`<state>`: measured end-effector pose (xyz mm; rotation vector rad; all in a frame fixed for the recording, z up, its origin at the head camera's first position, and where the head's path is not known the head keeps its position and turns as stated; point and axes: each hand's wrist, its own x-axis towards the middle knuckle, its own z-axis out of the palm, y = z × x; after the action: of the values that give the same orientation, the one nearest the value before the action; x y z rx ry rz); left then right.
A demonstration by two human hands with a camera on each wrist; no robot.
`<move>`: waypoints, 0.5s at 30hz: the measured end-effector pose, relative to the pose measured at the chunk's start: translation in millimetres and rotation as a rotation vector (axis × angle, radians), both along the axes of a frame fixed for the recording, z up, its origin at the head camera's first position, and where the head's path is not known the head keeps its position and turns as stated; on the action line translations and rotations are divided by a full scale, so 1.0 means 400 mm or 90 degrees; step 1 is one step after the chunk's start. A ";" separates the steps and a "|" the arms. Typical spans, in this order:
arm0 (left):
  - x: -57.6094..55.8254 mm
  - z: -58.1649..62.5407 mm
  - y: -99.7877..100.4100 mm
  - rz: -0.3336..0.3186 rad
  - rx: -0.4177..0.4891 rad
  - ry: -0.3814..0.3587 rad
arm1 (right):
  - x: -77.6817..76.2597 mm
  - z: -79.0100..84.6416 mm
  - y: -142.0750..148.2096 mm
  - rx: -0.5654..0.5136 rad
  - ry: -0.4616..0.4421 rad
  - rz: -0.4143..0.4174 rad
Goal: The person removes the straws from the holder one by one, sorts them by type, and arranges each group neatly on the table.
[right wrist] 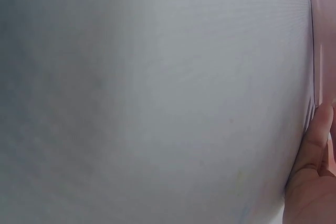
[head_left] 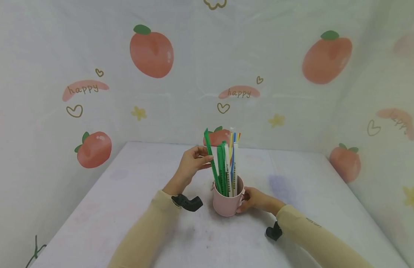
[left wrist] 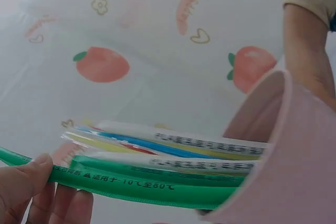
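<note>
A pink cup [head_left: 225, 206] stands upright on the table with several wrapped drinking straws in it. My left hand [head_left: 190, 163] pinches a green wrapped straw [head_left: 212, 162] near its upper end; this straw leans left, its lower end still inside the cup. Beside it stand more green straws [head_left: 221, 167], white-wrapped ones [head_left: 235, 167] with dark print, and a few blue, yellow and red ones in clear wrap. Low on the cup's right side, by the handle, my right hand [head_left: 258, 200] grips it. The right wrist view catches only part of the cup [right wrist: 326, 35] and that hand's fingers.
The white table [head_left: 153, 230] reaches back to a hanging cloth [head_left: 193, 56] printed with peaches, hearts and stars. A black wrist mount [head_left: 190, 203] sits on the left wrist, and another black mount [head_left: 274, 231] is at the right sleeve. A dark green cord [head_left: 36, 249] shows at lower left.
</note>
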<state>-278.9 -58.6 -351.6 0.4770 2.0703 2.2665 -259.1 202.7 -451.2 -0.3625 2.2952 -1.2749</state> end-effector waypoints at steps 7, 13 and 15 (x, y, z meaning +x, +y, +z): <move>-0.025 0.092 -0.033 0.029 0.057 0.015 | -0.004 -0.009 0.003 -0.014 0.000 0.009; -0.050 0.135 -0.071 0.051 0.088 -0.006 | -0.009 -0.018 0.005 -0.013 0.002 0.011; -0.058 0.126 -0.081 0.056 0.083 -0.025 | -0.009 -0.016 0.004 -0.014 0.002 0.012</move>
<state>-302.3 -90.9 -301.1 0.3501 1.9718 2.4493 -262.6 204.5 -457.6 -0.3929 2.2773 -1.2913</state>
